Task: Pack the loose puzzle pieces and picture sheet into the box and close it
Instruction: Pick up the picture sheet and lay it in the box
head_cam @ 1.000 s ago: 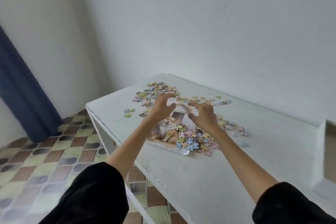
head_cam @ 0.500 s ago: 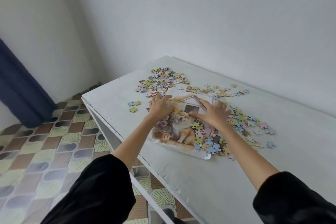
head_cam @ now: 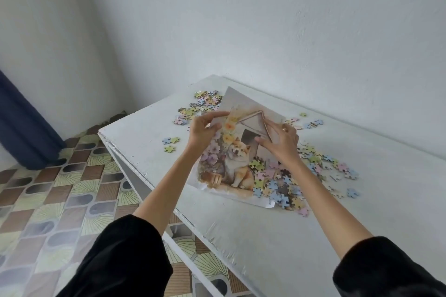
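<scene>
now raised: picture sheet (head_cam: 237, 152) far end, long axis pointing away | left hand (head_cam: 205, 129), right hand (head_cam: 281, 142) pinch edges

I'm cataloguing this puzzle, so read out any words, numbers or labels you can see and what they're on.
Sheet, near right corner: small dark print, too small and blurred to read.
Pieces, table, wall: no text visible.

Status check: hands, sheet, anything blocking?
Left hand and right hand both grip the picture sheet, far edge up. Loose puzzle pieces lie on its near corner. No box in view.
</scene>
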Available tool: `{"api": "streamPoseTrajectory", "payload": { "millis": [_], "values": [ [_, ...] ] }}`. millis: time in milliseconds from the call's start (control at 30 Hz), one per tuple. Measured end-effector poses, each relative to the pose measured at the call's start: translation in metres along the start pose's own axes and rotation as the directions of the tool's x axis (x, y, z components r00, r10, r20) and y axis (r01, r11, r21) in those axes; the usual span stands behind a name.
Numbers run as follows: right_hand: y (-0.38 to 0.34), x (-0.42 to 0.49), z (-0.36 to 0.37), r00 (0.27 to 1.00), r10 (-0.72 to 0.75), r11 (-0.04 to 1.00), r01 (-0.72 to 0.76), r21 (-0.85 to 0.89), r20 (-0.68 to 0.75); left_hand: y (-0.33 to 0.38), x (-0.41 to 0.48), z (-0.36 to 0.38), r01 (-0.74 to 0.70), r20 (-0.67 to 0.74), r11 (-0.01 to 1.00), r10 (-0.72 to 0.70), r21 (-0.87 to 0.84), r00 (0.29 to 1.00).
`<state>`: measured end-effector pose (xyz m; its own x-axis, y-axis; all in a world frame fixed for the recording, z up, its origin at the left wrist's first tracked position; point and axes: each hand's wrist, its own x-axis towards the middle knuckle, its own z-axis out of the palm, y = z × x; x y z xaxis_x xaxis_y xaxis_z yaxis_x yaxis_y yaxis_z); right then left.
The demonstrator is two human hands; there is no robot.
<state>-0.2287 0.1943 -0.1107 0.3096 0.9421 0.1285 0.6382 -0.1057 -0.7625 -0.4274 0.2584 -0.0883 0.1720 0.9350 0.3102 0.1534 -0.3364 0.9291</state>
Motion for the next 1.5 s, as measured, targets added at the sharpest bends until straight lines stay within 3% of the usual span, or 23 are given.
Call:
{"api": "streamPoseTrajectory", "payload": {
  "millis": [100,167,267,333,433,633,800,1233,1500],
  "values": [
    [0.0,-0.005,-0.008,1.0,-0.029,0.98,0.031,0.196,-0.012,0.013,0.006,-0.016,-0.018,0.0,0.982,0.018,-0.186,1.0],
    [-0.006,-0.006,-0.013,0.993,-0.118,0.957,0.117,0.265,-0.012,0.018,0.011,-0.024,-0.039,0.002,0.974,0.041,-0.224,0.999],
    [-0.016,-0.001,-0.016,0.976,-0.214,0.947,0.218,0.237,-0.044,0.024,0.014,-0.027,-0.083,0.007,0.992,0.084,-0.098,0.996],
    [-0.023,0.005,-0.019,0.971,-0.223,0.956,0.235,0.172,-0.089,0.024,0.015,-0.025,-0.15,0.037,0.985,0.147,0.091,0.988],
    [-0.035,0.01,-0.024,0.958,-0.244,0.958,0.263,0.118,-0.152,0.02,0.015,-0.018,-0.309,0.163,0.887,0.268,0.343,0.95],
    [-0.052,0.004,-0.043,0.882,-0.347,0.926,0.375,0.031,-0.319,0.038,0.022,-0.008,-0.459,0.069,0.799,0.471,0.389,0.879],
    [-0.058,0.001,-0.075,0.791,-0.405,0.902,0.428,-0.058,-0.458,0.068,0.033,0.013,-0.595,0.097,0.697,0.613,0.4,0.784],
    [-0.009,-0.053,-0.228,0.656,-0.353,0.933,0.302,-0.197,-0.667,0.162,0.014,0.166,-0.748,0.147,0.644,0.734,0.158,0.663],
    [0.056,-0.125,-0.336,0.622,-0.243,0.97,0.14,-0.199,-0.745,0.218,-0.047,0.294,-0.718,0.174,0.693,0.717,-0.069,0.675]
  ]
}}
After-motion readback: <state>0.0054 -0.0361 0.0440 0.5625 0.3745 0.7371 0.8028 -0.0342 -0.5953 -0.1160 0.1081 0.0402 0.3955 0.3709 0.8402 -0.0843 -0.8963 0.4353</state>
